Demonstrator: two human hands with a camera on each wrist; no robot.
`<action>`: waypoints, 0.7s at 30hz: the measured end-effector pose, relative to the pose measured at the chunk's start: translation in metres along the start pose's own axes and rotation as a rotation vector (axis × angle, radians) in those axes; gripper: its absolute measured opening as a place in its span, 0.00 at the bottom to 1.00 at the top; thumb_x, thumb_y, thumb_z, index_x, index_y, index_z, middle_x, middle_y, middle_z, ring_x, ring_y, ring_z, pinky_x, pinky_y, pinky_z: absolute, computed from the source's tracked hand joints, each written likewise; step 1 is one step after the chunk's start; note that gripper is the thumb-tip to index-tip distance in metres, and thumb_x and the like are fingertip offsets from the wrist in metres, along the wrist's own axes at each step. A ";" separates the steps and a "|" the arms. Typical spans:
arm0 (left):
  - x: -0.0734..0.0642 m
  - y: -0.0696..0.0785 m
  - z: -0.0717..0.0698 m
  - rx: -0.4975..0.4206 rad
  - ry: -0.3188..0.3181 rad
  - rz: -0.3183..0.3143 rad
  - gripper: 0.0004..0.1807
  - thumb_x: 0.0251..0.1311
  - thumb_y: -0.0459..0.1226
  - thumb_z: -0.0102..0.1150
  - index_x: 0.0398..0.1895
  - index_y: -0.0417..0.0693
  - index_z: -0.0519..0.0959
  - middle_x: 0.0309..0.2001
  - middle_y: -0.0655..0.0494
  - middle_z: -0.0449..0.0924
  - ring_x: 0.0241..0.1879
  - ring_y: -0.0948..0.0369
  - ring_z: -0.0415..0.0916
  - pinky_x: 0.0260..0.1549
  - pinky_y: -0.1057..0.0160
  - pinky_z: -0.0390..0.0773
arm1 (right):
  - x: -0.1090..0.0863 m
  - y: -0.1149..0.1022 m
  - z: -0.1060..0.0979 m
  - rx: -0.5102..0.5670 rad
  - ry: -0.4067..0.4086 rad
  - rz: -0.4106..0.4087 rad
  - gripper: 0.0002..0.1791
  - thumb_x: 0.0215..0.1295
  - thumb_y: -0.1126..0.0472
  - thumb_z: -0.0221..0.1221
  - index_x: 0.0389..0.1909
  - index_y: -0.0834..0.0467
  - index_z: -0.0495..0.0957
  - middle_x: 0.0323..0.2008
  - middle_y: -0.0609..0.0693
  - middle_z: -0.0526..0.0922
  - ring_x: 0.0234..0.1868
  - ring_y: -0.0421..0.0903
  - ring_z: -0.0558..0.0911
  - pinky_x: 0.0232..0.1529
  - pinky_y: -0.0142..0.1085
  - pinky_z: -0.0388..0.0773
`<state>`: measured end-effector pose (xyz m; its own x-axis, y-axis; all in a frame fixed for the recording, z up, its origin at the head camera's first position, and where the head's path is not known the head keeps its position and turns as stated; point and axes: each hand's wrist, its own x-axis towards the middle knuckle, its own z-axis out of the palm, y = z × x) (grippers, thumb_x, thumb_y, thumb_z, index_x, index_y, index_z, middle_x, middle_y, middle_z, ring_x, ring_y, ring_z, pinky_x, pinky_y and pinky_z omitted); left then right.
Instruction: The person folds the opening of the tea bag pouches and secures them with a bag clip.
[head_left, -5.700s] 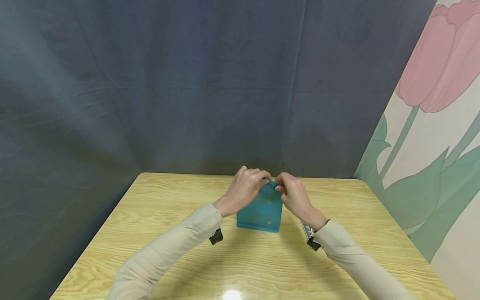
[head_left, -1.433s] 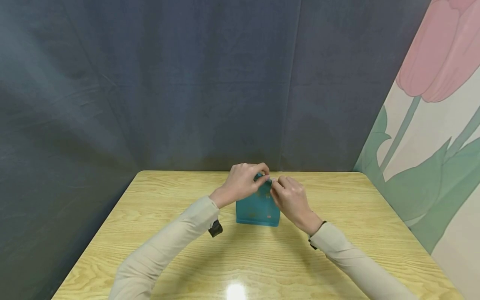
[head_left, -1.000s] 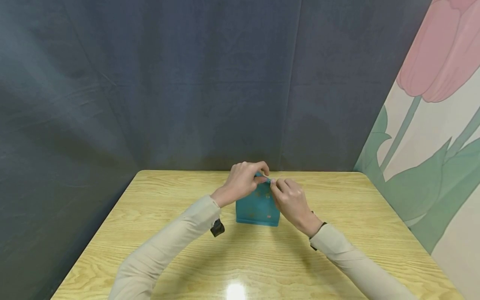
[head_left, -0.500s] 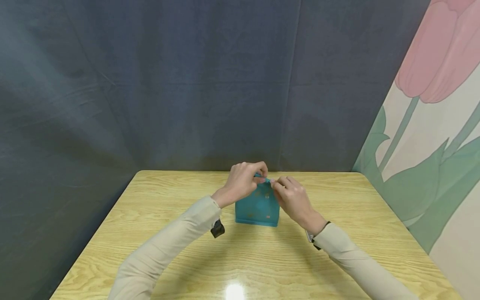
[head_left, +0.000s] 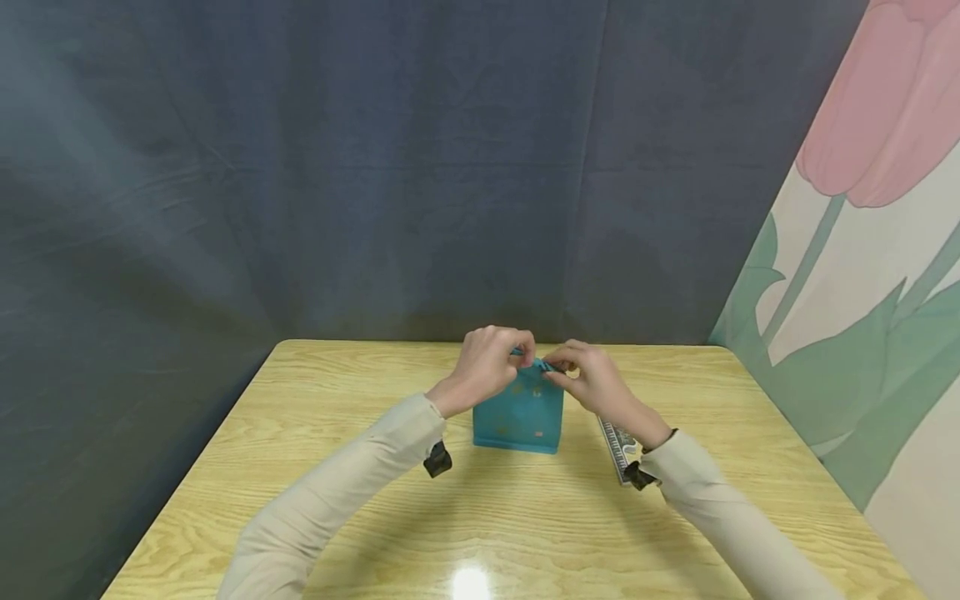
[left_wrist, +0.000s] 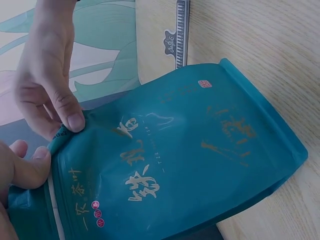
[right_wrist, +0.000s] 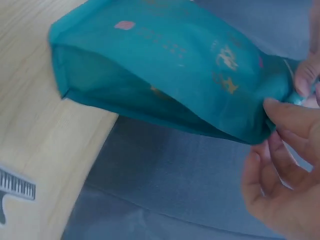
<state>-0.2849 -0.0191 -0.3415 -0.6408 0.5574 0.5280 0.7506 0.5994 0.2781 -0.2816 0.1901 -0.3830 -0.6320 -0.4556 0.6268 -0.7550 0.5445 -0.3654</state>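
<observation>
A teal tea pouch (head_left: pixel 517 421) with gold lettering stands on the wooden table. My left hand (head_left: pixel 487 362) holds its top edge from the left, thumb in front. In the left wrist view a pale strip runs across the pouch (left_wrist: pixel 165 135) beside that thumb. At the top right corner, the thumb and fingers of my right hand (head_left: pixel 596 379) pinch the folded edge. The right wrist view has the right hand (right_wrist: pixel 290 170) on this corner, close beside the left fingers, and the pouch's side fold (right_wrist: pixel 120 85) bulging inward. The inside of the pouch is hidden.
A flat black-and-white strip with a piano-key pattern (head_left: pixel 617 450) lies on the table (head_left: pixel 360 517), right of the pouch and partly under the right wrist. A dark curtain (head_left: pixel 420 167) hangs behind the table. A tulip-painted wall (head_left: pixel 840 375) stands on the right.
My right hand has slid right along the pouch's top edge to its corner, its fingers less bunched. The piano-key strip shows more now. My left hand has stayed on the top edge.
</observation>
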 end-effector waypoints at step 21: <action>-0.006 0.000 0.005 0.037 0.068 0.063 0.21 0.48 0.16 0.57 0.14 0.52 0.80 0.20 0.64 0.76 0.18 0.66 0.68 0.22 0.66 0.67 | 0.008 -0.002 0.009 0.079 -0.122 0.207 0.08 0.57 0.71 0.70 0.35 0.61 0.81 0.30 0.47 0.80 0.28 0.42 0.75 0.31 0.37 0.74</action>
<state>-0.2820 -0.0196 -0.3492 -0.5790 0.5555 0.5968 0.7819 0.5856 0.2135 -0.2865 0.1791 -0.3829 -0.7876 -0.4239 0.4472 -0.6152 0.5804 -0.5335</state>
